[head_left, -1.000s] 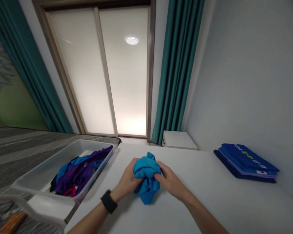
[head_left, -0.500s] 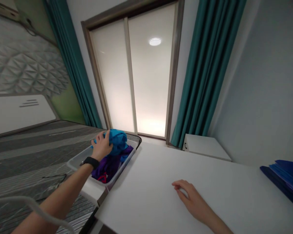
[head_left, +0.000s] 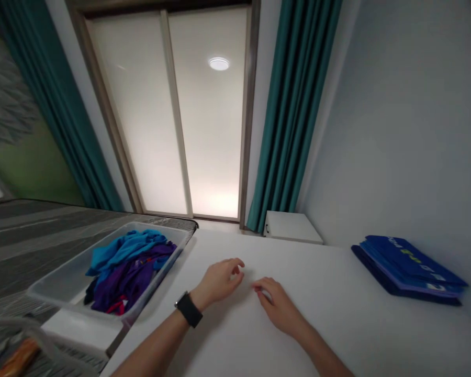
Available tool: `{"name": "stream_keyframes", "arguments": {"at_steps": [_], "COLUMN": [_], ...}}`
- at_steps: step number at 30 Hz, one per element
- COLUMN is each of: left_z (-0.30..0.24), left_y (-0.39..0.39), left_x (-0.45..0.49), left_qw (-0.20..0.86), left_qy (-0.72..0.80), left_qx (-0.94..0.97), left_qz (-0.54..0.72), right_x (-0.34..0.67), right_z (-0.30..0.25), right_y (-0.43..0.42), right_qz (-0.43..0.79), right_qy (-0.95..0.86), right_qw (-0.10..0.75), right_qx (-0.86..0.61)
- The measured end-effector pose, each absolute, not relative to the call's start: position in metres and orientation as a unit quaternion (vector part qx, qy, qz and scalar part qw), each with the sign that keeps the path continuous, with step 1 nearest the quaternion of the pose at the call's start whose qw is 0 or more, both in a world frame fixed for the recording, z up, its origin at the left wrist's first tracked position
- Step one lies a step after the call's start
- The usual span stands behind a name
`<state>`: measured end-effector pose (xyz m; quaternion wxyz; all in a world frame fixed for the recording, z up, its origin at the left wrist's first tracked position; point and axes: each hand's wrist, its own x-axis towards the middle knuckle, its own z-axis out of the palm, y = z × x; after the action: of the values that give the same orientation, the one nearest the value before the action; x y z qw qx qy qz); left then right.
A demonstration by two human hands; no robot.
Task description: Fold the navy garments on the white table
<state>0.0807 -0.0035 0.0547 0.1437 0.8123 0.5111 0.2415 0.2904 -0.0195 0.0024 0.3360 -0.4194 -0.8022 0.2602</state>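
Note:
My left hand (head_left: 222, 280), with a dark watch (head_left: 189, 309) on the wrist, hovers above the white table (head_left: 220, 345). Its fingers are loosely curled with a gap to the thumb, and nothing shows in them. Facing it, my right hand (head_left: 278, 306) is just as loosely bent, thumb apart from the fingers, and holds nothing that I can see. To the left, a translucent plastic bin (head_left: 58, 285) contains crumpled clothes: a bright blue garment (head_left: 125, 248) lies partly over a purple garment (head_left: 123, 285). A bit of red shows at the near end.
A stack of folded blue clothes (head_left: 408, 267) lies at the table's right, by the wall. A small white cabinet (head_left: 292, 226) stands beyond the table. Left of the bin is a bed with a grey striped cover (head_left: 43, 230). A blurred pale tube (head_left: 35, 330) crosses the lower left.
My left hand has let go of the blue garment, which now lies in the bin, and has moved right over the table beside my right hand. The view has turned right.

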Motion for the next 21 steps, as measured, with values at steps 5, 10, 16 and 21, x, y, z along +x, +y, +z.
{"name": "stream_keyframes", "arguments": {"at_steps": [5, 10, 16, 21], "left_z": [0.025, 0.003, -0.002, -0.004], "left_y": [0.001, -0.002, 0.001, 0.004], "left_x": [0.133, 0.138, 0.135, 0.134], "left_qw": [0.147, 0.112, 0.123, 0.119], "left_qy": [0.461, 0.398, 0.371, 0.363], "left_qx": [0.831, 0.874, 0.882, 0.885], "left_qz": [0.273, 0.256, 0.264, 0.267], "right_x": [0.309, 0.365, 0.496, 0.579], "right_z": [0.002, 0.001, 0.020, 0.027], "right_y": [-0.011, 0.008, 0.030, 0.035], "right_qz": [0.211, 0.107, -0.150, -0.147], "right_qy": [-0.786, -0.760, -0.622, -0.425], "right_qw": [0.347, 0.323, 0.259, 0.229], "right_qx": [-0.466, -0.553, -0.723, -0.863]}}
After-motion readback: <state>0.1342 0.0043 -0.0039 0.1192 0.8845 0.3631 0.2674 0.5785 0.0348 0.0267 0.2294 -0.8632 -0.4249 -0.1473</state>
